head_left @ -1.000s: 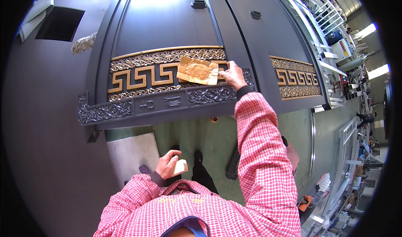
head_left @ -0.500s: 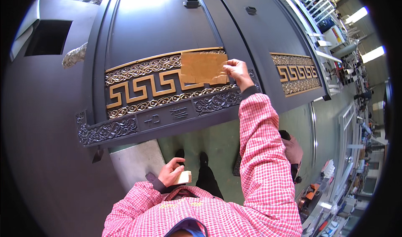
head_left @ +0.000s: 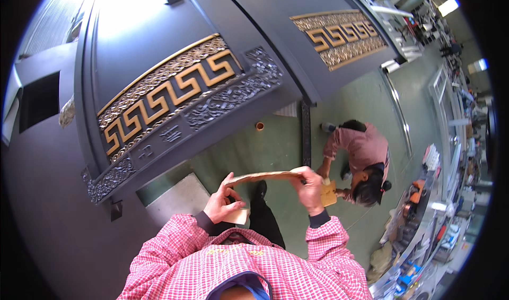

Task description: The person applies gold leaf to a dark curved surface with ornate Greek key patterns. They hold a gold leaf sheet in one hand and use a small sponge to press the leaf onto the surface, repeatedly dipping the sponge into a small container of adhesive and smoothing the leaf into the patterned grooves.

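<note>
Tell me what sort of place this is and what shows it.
Likely a workshop, perhaps one making or finishing doors: large dark door panels with gold Greek-key bands, a co-worker bending low over the green floor, and clutter lining the right side.

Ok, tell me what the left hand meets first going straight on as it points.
Most likely the curved brown sheet: the left hand seems to be touching its left end, though depth is unclear.
</note>
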Action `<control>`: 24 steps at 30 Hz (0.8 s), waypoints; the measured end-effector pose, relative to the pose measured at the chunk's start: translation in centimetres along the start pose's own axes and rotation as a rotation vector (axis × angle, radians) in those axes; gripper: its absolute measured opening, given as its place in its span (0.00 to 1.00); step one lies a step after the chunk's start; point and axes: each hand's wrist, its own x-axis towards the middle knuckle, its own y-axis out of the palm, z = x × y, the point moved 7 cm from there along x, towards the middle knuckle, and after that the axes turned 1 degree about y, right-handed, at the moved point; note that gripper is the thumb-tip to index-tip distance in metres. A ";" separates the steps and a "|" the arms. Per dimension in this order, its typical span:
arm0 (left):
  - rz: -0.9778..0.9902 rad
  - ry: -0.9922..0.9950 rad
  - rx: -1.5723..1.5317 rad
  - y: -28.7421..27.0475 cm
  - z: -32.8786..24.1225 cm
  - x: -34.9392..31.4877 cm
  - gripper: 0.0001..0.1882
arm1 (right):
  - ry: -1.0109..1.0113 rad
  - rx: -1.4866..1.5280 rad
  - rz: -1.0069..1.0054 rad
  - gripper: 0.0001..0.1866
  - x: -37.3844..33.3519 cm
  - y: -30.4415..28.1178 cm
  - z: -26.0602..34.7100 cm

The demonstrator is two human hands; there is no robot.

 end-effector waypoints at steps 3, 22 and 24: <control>0.057 -0.030 -0.239 3.5 5.4 1.2 0.21 | 0.396 0.418 0.137 0.06 -4.1 3.2 -7.5; -0.336 -0.353 -0.467 -2.0 38.3 18.4 0.21 | 0.435 -0.268 0.102 0.47 9.8 22.0 -63.2; -0.347 -0.305 -0.445 -3.0 41.2 22.1 0.23 | 0.412 -0.328 0.108 0.49 12.3 24.6 -69.0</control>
